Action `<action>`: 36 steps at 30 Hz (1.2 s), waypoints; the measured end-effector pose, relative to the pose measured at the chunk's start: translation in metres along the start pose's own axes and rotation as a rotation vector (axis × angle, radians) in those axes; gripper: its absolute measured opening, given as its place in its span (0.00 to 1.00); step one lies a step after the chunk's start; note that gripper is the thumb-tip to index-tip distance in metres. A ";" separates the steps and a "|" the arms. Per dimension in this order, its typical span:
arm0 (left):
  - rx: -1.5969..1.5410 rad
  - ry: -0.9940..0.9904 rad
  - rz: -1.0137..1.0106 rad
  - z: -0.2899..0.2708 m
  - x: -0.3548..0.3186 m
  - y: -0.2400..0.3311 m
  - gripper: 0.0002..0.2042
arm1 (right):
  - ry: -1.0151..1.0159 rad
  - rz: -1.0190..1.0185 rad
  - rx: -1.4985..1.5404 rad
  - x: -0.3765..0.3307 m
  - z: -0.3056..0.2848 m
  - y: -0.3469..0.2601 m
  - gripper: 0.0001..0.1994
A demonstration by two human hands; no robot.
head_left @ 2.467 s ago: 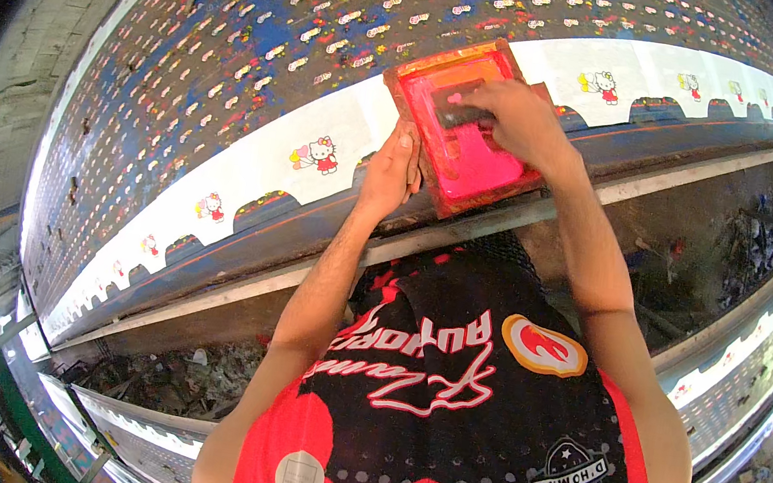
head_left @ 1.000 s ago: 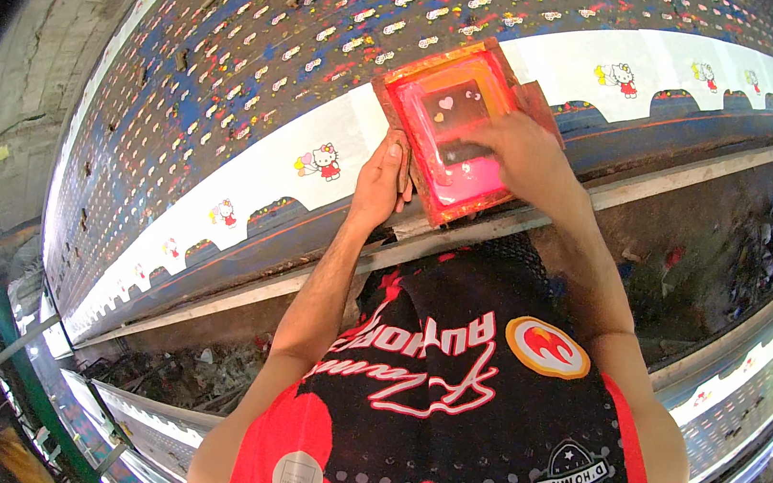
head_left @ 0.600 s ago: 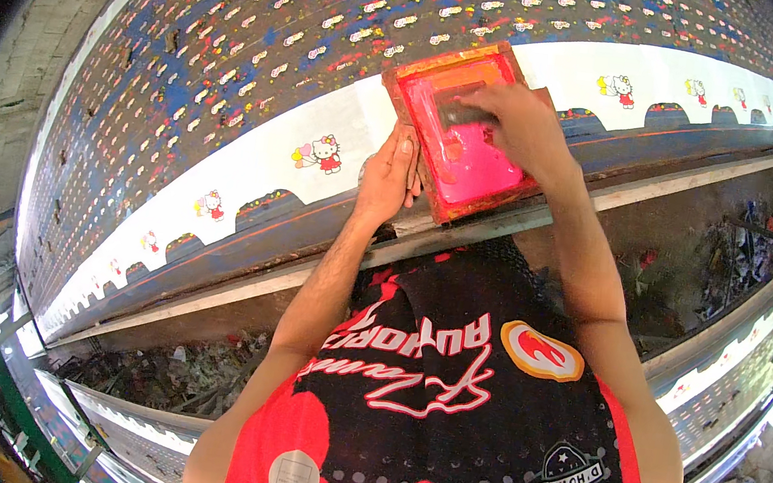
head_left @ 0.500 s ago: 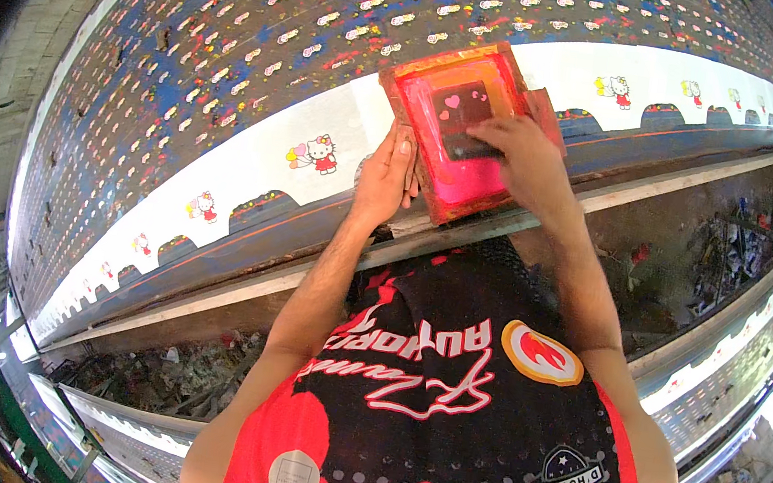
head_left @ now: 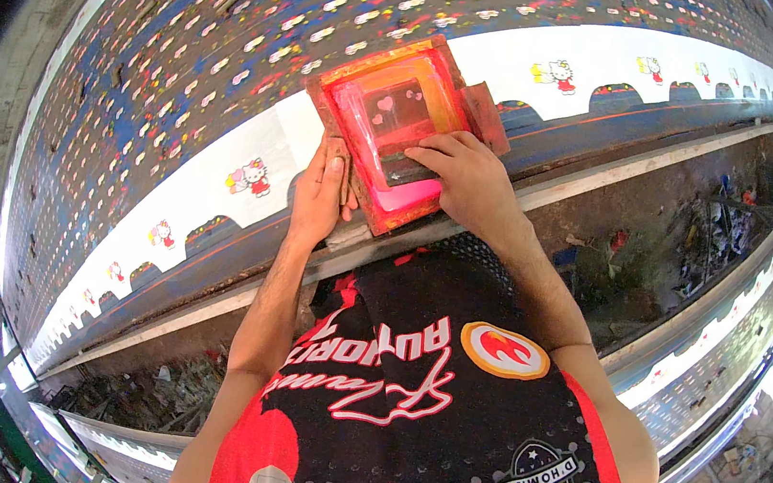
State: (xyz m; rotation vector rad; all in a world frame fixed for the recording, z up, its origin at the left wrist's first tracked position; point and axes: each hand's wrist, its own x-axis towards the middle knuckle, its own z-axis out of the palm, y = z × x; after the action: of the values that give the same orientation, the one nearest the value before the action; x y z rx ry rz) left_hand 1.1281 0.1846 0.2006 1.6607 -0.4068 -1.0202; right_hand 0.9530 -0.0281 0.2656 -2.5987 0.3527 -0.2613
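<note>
A wooden-rimmed printing screen (head_left: 374,64), smeared with red, orange and pink ink, lies tilted over the white sheet strip. Its dark mesh window (head_left: 390,115) shows small pink hearts. My left hand (head_left: 320,193) is closed on the screen's left rim, thumb lying along the side. Inside the screen, my right hand (head_left: 471,182) has its fingers bent down onto a dark strip, seemingly a squeegee (head_left: 397,173), near the close end of the window. Its fingertips are partly hidden. A reddish-brown block (head_left: 486,119) sticks out from the screen's right side.
White scalloped sheets (head_left: 294,134) with cartoon cat prints (head_left: 250,178) run along the near edge of a long, ink-stained table (head_left: 266,43). A pale rail (head_left: 566,194) borders it. Beyond a littered gap (head_left: 647,245) at the right stands another long table (head_left: 716,311).
The whole view has shifted, so screen and prints appear further left. Within the screen, my right hand and the dark strip have come nearer to me. My left hand stays on the rim.
</note>
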 end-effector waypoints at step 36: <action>-0.087 -0.087 0.091 0.248 0.107 0.042 0.34 | -0.144 -0.065 0.090 -0.006 -0.161 0.240 0.23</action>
State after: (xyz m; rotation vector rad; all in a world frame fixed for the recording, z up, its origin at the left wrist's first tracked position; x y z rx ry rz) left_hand 1.0032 -0.0581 0.1847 1.5106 -0.4838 -1.0308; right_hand 0.8598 -0.3012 0.2824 -2.5248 0.2015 -0.1088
